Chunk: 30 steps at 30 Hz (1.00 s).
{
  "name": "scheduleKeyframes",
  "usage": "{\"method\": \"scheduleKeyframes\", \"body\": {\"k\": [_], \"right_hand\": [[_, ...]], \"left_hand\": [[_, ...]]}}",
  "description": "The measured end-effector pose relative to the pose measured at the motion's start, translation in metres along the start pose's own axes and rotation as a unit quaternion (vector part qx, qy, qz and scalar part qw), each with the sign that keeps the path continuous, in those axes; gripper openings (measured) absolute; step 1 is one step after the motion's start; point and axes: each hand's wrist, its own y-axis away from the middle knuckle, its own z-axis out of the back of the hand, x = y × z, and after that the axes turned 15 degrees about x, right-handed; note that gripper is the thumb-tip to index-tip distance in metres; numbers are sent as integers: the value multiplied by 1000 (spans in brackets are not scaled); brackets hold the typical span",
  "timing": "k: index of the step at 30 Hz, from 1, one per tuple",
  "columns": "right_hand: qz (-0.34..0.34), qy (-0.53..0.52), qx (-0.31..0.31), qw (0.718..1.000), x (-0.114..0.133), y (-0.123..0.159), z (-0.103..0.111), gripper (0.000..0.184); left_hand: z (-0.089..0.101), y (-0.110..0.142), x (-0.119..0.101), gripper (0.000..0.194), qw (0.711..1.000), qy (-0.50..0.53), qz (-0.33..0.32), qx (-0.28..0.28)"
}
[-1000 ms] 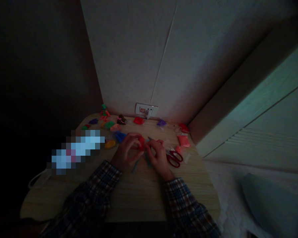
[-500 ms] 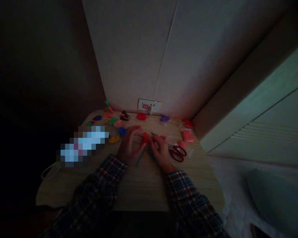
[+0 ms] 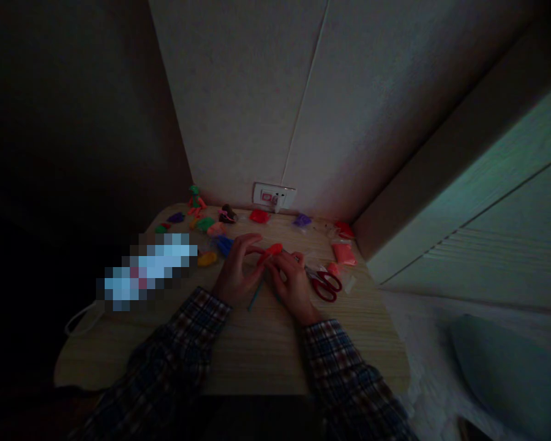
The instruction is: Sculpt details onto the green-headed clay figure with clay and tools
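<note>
A small lump of red modelling clay (image 3: 272,250) is held above the table between my two hands. My left hand (image 3: 235,268) grips it from the left between curved fingers and thumb. From the right, my right hand (image 3: 292,283) pinches its near side, fingertips pressed together. Under the hands lies a thin teal stick (image 3: 255,296), its upper end hidden. Red-handled scissors (image 3: 325,285) rest just right of my right hand, their blades partly covered by it. Blue clay (image 3: 224,245) and yellow clay (image 3: 206,258) sit left of my left hand.
Along the table's back are a green and orange clay figure (image 3: 195,201), a dark brown piece (image 3: 228,214), a red packet (image 3: 259,215) and a purple one (image 3: 302,220). A pink packet (image 3: 344,252) lies right; a blurred bright device (image 3: 151,269) left. A wall socket (image 3: 274,196) is behind.
The red clay, upright in my left hand half a second ago, now tilts to the right. My right fingertips have moved left and now touch it. The view has shifted slightly.
</note>
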Motion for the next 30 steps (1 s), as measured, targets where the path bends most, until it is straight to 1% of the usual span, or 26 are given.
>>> {"method": "scheduleKeyframes", "body": {"k": [4, 8, 10, 13, 16, 24, 30], "right_hand": [[7, 5, -12, 1000, -1, 0, -1, 23], [16, 7, -14, 1000, 0, 1, 0, 22], [16, 10, -10, 1000, 0, 1, 1, 23], [18, 13, -8, 1000, 1, 0, 1, 23], [24, 16, -8, 1000, 2, -1, 1, 22], [38, 27, -14, 999, 0, -2, -3, 19], [34, 29, -11, 999, 1, -2, -2, 18]], "left_hand": [[2, 0, 1, 51, 999, 41, 27, 3], [3, 1, 2, 51, 998, 53, 31, -1], [3, 1, 2, 51, 999, 32, 18, -7], [3, 2, 1, 52, 999, -27, -19, -11], [3, 2, -1, 52, 998, -60, -27, -11], [2, 2, -1, 53, 999, -51, -12, -15], [1, 2, -1, 53, 999, -45, -1, -23]]}}
